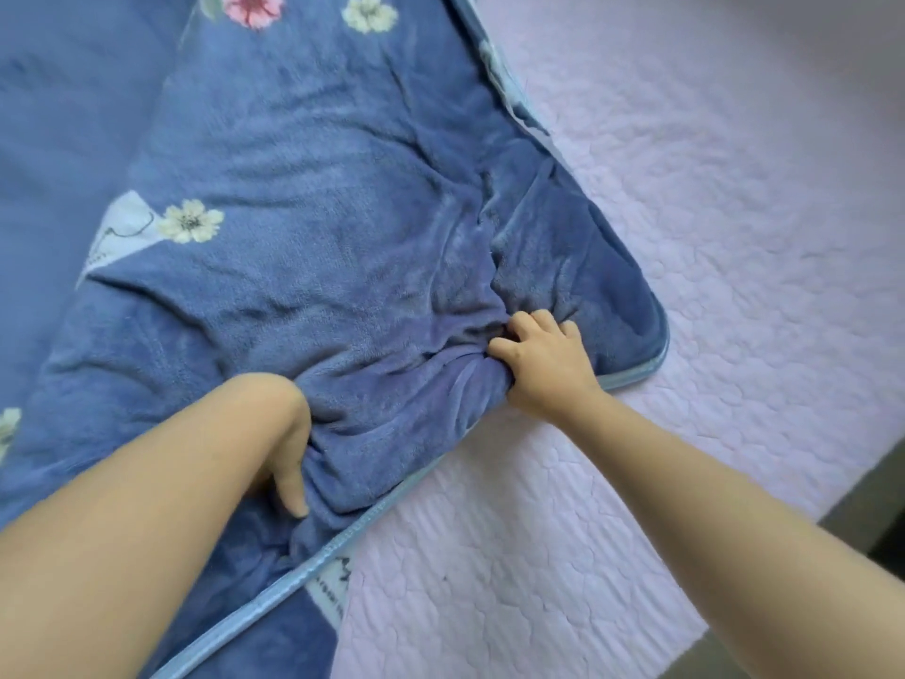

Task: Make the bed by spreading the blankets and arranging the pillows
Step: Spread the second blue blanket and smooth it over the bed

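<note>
A blue fleece blanket with flower prints and a pale satin edge lies rumpled across a pink quilted bed cover. My right hand is clenched on a bunched fold of the blanket near its rounded corner. My left hand grips the blanket lower down, close to the satin edge, its fingers partly buried in the fabric. Folds radiate from both grips. No pillow is in view.
The edge of the bed runs along the lower right, with dark floor beyond it. More blue blanket fills the left side of the view.
</note>
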### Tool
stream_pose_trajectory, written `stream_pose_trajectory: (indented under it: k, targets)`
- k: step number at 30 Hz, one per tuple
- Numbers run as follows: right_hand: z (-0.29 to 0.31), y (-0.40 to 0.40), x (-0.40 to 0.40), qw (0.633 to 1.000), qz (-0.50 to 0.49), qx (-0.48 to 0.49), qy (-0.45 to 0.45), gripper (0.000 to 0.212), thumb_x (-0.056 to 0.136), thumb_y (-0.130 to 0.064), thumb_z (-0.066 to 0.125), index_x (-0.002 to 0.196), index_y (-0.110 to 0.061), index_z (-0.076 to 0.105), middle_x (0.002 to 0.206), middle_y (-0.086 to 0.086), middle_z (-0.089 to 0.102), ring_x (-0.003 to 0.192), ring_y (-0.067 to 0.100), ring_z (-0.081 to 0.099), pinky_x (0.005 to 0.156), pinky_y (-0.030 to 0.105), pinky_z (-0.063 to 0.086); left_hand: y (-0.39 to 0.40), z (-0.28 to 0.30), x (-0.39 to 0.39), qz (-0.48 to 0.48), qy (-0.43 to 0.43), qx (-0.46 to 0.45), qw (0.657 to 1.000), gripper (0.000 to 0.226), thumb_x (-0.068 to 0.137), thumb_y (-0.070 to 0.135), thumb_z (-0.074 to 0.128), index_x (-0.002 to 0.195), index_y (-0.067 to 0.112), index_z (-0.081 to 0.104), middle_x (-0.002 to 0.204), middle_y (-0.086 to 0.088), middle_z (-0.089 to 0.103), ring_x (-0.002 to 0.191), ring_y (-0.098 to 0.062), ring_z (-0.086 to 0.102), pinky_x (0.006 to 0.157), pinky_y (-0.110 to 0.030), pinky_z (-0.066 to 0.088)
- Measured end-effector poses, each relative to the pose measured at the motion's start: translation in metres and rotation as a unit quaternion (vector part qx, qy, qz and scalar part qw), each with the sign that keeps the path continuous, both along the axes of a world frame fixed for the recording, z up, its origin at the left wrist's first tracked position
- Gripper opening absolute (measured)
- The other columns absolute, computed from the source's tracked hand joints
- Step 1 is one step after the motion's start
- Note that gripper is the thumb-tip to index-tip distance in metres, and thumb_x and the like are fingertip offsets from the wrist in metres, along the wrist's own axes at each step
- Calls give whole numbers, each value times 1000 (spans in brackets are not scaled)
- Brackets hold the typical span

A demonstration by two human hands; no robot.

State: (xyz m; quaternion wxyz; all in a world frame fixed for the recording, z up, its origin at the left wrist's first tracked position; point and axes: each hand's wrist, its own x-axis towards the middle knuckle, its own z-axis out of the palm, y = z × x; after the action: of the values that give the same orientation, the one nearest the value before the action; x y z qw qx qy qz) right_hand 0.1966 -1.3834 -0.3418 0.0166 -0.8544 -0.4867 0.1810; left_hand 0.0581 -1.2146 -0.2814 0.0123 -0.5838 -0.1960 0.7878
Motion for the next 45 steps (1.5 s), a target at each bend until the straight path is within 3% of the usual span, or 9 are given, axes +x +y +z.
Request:
stream_pose_trajectory:
  k: [5,9,14,19,27,32,37,41,45]
  targets:
    - [22,-12,45,992,-22,78,94,23,78,-18,50,97,-9,59,99,15,68,101,34,58,71,29,25,0,25,53,55,-365,74,927,62,67,69,61,79,8,62,81,-6,63,84,-25,55,79,-32,48]
    - [65,-21,91,973,48,221,38,23,64,-11,44,81,-3,58,68,19,64,62,36,60,49,28,29,-30,34,86,108,-548,137,818,109,61,59,73,147,19,20,148,-14,25,138,-32,24,113,-44,26]
    - [108,-83,178,957,94,272,-20,30,55,-13,33,63,-6,61,48,10,58,42,28,58,50,22,32,-86,48,151,155,-639,137,741,116,63,54,74,150,27,2,158,-15,-4,147,-28,-5,120,-46,4]
    - [156,-170,282,947,80,263,-165,32,55,-8,30,61,-10,61,51,7,54,47,25,55,60,25,2,-177,66,259,194,-691,100,689,115,65,53,74,151,27,2,157,-17,-7,147,-29,-3,119,-44,8]
    - [205,-369,371,932,90,209,-282,19,65,-8,46,49,-12,56,49,6,50,62,21,31,57,33,19,-297,81,415,132,-612,-91,774,88,81,44,64,150,26,11,153,-11,18,137,-30,35,114,-39,31]
    - [136,-475,369,987,13,-77,-143,12,57,-17,53,51,-21,62,48,-6,47,63,19,51,60,30,19,-353,73,475,-12,-571,-108,814,63,91,38,51,146,21,24,147,-13,31,132,-31,40,107,-40,37]
    - [70,-481,358,898,-88,-411,130,35,89,-6,40,120,-10,57,119,5,58,123,27,46,98,37,38,-384,40,483,-109,-516,-90,845,54,94,37,45,143,18,30,146,-11,31,131,-31,38,102,-41,38]
    - [50,-446,377,946,-155,-254,126,23,88,-7,42,96,-10,63,115,16,62,107,30,58,80,34,48,-380,13,474,-117,-496,-64,858,54,93,38,45,141,17,33,145,-12,32,133,-33,36,104,-43,37]
    - [37,-411,438,965,-262,2,2,31,83,-17,56,110,-2,56,115,23,56,112,37,51,91,41,46,-357,-9,464,-87,-493,-48,864,54,93,37,46,141,18,32,145,-13,32,132,-33,35,105,-42,35]
